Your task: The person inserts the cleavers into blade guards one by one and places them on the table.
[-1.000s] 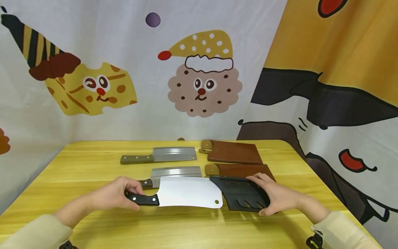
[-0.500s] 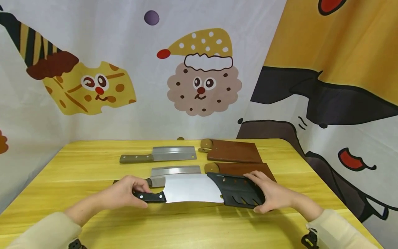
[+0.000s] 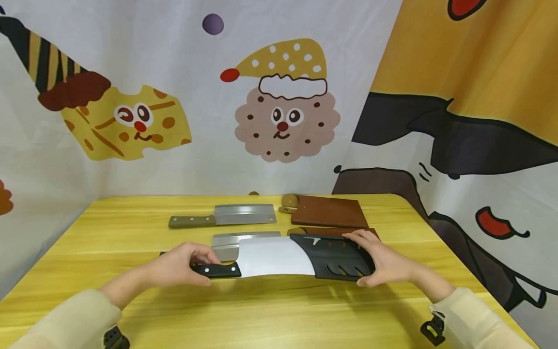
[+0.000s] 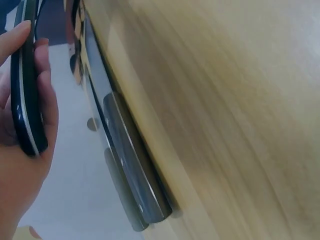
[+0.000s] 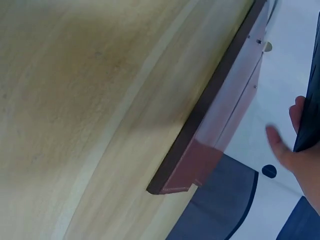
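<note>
In the head view, my left hand grips the black riveted handle of a cleaver above the table's front half. The broad, shiny blade points right, its far end hidden inside a black slotted blade sheath. My right hand holds that sheath by its outer end, thumb below and fingers over the top. From the left wrist, the cleaver handle lies between thumb and fingers. At the right wrist view's edge, only part of the black sheath shows, with the thumb standing off it.
Behind lie two more cleavers: one with an olive handle, the other's blade partly covered by my held cleaver. Two brown sheaths lie to their right, the nearer partly hidden. A printed cloth hangs behind the table.
The cleaver has moved right, its tip passing from beside the black sheath's mouth to inside it. Both hands, cleaver and sheath sit slightly higher in the view.
</note>
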The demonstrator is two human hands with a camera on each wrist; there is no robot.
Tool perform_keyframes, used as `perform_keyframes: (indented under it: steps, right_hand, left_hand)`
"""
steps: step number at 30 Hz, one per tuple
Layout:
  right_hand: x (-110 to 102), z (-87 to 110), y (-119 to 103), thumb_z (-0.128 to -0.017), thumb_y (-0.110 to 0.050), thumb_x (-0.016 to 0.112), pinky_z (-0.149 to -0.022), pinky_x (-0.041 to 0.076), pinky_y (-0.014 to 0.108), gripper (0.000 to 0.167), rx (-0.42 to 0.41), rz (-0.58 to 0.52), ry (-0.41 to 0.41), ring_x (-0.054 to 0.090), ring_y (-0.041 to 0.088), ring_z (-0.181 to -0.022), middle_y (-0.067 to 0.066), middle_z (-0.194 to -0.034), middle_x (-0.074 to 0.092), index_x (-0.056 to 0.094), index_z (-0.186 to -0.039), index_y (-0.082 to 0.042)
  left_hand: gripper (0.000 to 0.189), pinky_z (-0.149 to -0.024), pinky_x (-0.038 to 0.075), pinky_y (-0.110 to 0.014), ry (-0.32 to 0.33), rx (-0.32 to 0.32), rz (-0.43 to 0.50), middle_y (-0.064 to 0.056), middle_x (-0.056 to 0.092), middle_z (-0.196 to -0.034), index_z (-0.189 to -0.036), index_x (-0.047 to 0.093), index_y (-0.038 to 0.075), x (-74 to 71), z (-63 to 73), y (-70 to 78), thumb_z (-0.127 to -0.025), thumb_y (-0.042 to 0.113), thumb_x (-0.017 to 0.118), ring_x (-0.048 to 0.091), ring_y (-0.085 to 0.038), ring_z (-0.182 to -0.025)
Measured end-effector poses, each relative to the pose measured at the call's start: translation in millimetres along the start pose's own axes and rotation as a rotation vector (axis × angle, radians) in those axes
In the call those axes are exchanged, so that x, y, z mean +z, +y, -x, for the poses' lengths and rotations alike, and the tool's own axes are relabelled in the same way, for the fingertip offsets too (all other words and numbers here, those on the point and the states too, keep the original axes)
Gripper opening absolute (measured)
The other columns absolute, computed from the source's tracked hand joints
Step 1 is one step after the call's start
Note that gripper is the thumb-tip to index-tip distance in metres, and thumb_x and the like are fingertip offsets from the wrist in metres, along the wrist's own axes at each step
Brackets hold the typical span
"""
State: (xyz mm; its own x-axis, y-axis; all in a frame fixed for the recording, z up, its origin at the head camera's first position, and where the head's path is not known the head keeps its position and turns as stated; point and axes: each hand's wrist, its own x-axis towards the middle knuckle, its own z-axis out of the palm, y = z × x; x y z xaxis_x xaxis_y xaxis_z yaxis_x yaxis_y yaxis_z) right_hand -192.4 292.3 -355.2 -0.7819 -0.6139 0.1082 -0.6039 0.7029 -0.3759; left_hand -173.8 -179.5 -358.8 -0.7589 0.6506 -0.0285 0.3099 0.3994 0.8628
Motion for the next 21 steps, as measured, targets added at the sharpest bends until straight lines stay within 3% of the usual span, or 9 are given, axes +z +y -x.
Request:
perform_keyframes:
  steps: [4, 9, 17, 21]
  right_hand:
    - [-2.2, 3.1, 1.7, -0.06, -0.033, 0.08, -0.08, 0.042, 0.048, 0.094, 0.012, -0.038, 0.002, 0.038, 0.023, -0.116, 0.008, -0.134, 0.038, 0.037, -0.142, -0.016]
    - [-0.2, 2.5, 2.9, -0.06, -0.034, 0.08, -0.08, 0.043, 0.046, 0.094, 0.008, 0.007, 0.019, 0.04, 0.024, -0.115, 0.008, -0.132, 0.04, 0.038, -0.142, -0.013]
    - [4.4, 1.9, 0.2, -0.061, -0.035, 0.078, -0.079, 0.044, 0.048, 0.093, -0.002, 0.007, 0.017, 0.042, 0.032, -0.117, 0.011, -0.132, 0.041, 0.038, -0.141, -0.011]
    - [4.0, 3.1, -2.2, -0.061, -0.033, 0.078, -0.079, 0.043, 0.045, 0.092, 0.001, -0.029, -0.008, 0.044, 0.029, -0.114, 0.01, -0.131, 0.041, 0.038, -0.141, -0.012]
  left_hand:
    - [0.036, -0.073, 0.05, -0.022, 0.017, 0.007, 0.003, -0.014, 0.069, -0.102, -0.112, 0.065, 0.0, -5.6, 4.3, -3.0, -0.079, 0.013, 0.074, 0.062, -0.004, -0.084]
    - [0.041, -0.071, 0.051, -0.02, 0.075, 0.016, 0.027, -0.026, 0.063, -0.113, -0.113, 0.065, -0.005, -7.6, 5.6, -4.8, -0.078, 0.014, 0.074, 0.061, 0.0, -0.084]
    - [0.042, -0.067, 0.051, -0.02, 0.048, 0.04, 0.087, -0.032, 0.06, -0.114, -0.113, 0.061, -0.012, -6.5, 7.5, -8.3, -0.079, 0.01, 0.072, 0.06, -0.001, -0.08]
    - [0.041, -0.062, 0.049, -0.02, 0.007, 0.045, 0.108, -0.027, 0.064, -0.107, -0.115, 0.06, -0.012, -8.0, 9.9, -9.0, -0.081, 0.01, 0.07, 0.057, 0.0, -0.074]
